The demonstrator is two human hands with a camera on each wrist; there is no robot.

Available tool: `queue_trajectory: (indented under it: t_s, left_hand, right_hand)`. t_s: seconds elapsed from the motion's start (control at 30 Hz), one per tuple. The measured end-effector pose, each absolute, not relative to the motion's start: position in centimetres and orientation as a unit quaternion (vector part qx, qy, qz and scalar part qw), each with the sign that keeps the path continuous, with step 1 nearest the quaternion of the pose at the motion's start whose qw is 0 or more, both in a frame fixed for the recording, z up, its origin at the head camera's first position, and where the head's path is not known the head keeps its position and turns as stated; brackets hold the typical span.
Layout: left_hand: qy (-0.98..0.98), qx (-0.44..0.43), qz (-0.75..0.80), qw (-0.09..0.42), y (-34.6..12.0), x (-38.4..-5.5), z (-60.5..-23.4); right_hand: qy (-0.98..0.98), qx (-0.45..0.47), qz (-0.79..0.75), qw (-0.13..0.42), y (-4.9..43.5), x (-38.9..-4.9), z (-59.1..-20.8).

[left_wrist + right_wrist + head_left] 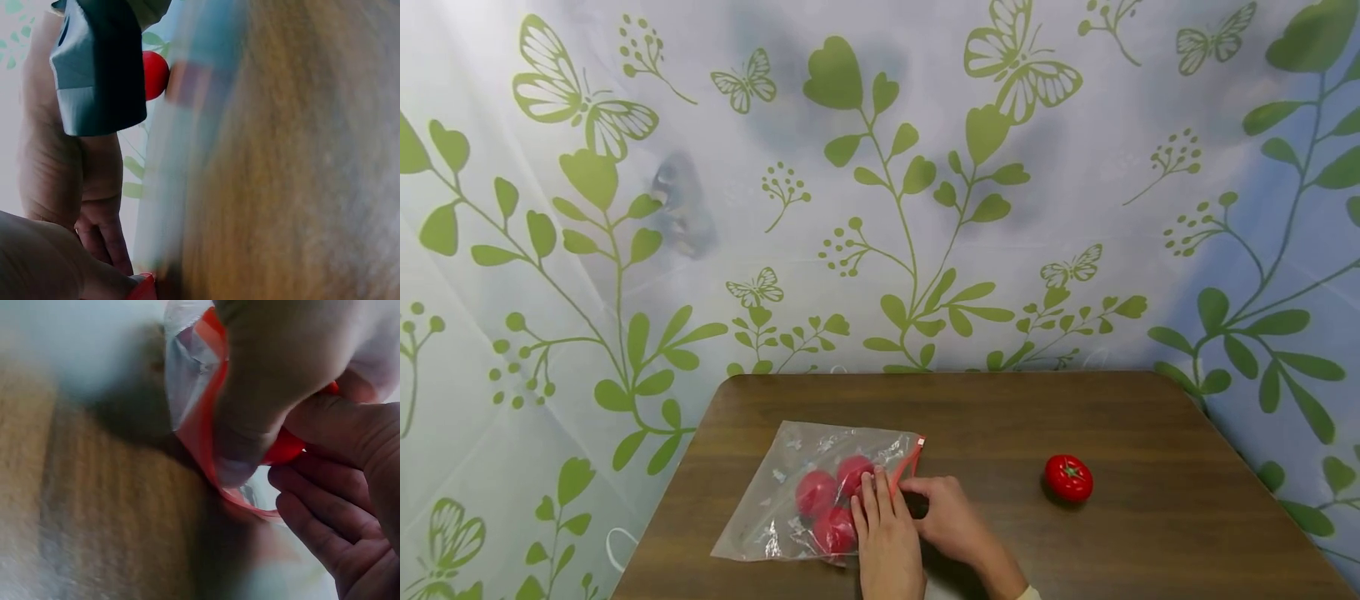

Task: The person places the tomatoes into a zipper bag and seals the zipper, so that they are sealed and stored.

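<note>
A clear zip bag (763,517) with a red zip strip lies on the table, its mouth toward the right. Inside it are several tomatoes (816,492), seen through the plastic. My left hand (887,537) lies over the mouth end, fingers stretched forward on top and thumb at the red strip (203,434), pinching the rim. At the mouth, my right hand (953,518) has its thumb and curled fingers around a glossy red tomato (286,447), mostly hidden by the hands. Another tomato (1069,478), with a green stem top, rests apart to the right.
The brown wooden table (1150,425) reaches back to a pale curtain (887,208) printed with green leaves and butterflies. A dark wrist device (100,75) sits on my right wrist in the left wrist view.
</note>
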State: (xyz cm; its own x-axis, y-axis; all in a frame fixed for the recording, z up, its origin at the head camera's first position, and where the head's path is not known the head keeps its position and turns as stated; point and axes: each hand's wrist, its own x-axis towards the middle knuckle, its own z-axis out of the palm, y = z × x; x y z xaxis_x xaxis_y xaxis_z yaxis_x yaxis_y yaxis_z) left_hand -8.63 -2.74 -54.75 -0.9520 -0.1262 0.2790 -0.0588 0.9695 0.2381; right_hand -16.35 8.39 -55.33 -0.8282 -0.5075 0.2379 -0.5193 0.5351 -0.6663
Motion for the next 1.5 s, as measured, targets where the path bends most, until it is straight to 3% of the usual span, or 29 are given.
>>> queue_trajectory:
  t_s: [0.23,0.47,0.9,1.5]
  left_hand:
    - [-0.983,0.044,-0.121,0.132,-2.7,-8.7,-54.5]
    - [-0.984,0.045,-0.116,0.131,-2.5,-8.6,-54.5]
    - [-0.985,0.056,-0.11,0.119,-2.5,-9.0,-54.3]
    - [-0.983,0.073,-0.132,0.107,-2.7,-9.0,-54.1]
  right_hand:
    - [-0.858,0.297,0.42,0.006,9.5,-16.6,-55.7]
    - [-0.823,0.285,0.489,-0.044,12.3,-17.0,-54.8]
    - [-0.855,0.22,0.466,-0.061,17.6,-17.1,-52.0]
    - [-0.885,0.161,0.436,-0.009,24.7,-15.4,-49.2]
